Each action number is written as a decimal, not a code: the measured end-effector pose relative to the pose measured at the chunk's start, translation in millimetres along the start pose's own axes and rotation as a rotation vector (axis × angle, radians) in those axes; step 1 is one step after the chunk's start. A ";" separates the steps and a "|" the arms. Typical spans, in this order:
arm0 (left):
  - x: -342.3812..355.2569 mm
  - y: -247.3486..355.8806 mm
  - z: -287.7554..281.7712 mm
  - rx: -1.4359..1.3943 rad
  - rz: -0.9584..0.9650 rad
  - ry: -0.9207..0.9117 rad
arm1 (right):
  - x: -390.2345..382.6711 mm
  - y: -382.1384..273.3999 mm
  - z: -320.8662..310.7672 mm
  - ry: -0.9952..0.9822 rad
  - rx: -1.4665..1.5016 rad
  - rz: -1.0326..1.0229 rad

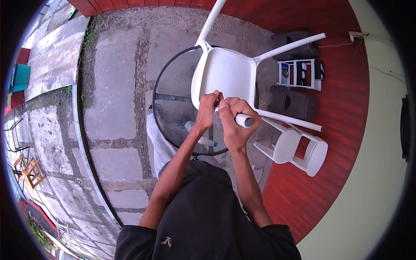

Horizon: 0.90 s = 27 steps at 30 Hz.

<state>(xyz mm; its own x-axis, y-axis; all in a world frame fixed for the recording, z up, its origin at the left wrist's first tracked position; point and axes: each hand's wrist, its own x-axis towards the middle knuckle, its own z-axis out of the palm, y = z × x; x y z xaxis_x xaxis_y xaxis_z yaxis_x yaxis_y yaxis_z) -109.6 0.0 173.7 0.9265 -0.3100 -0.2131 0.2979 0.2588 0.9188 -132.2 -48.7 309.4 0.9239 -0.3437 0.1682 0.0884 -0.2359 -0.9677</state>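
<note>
The white plastic chair (229, 71) is lying bottom-up above the hands, at upper centre, over the round, rippled-glass desk (171, 78). Nearer the leg's tip, the right hand (232, 130) is gripping one smooth tubular leg (244, 120), its grey-capped end pointing lower right; the left hand (207, 110) is curling alongside (its hold I cannot tell).

Cannot trace the gripped leg (245, 121) of the white chair (229, 71) inside the right hand (236, 125). Cannot confirm any item within the left hand (207, 112). Cannot see 1 leg tip, cut off at the top edge. Cannot view the round glass desk (173, 76) beneath the chair. Cannot identify small articles (284, 69) in the white rack (299, 86).
</note>
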 end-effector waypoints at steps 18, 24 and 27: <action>-8.2 0.7 -1.8 0.026 -0.055 -0.117 | 48.7 -26.1 -44.9 -0.998 0.119 -0.130; -14.4 -2.8 10.9 -0.006 -0.065 0.017 | 19.3 -19.6 -32.1 -0.575 0.167 -0.141; -16.8 -8.4 18.0 -0.106 -0.048 0.080 | 1.2 -17.7 -4.7 -0.102 0.092 -0.229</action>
<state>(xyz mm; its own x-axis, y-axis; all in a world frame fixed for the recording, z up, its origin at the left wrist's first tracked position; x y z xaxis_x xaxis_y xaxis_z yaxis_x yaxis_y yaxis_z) -131.8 -13.4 175.5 0.9247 -0.2513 -0.2860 0.3613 0.3422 0.8674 -134.3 -49.2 327.6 0.9085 -0.1962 0.3690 0.3281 -0.2120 -0.9205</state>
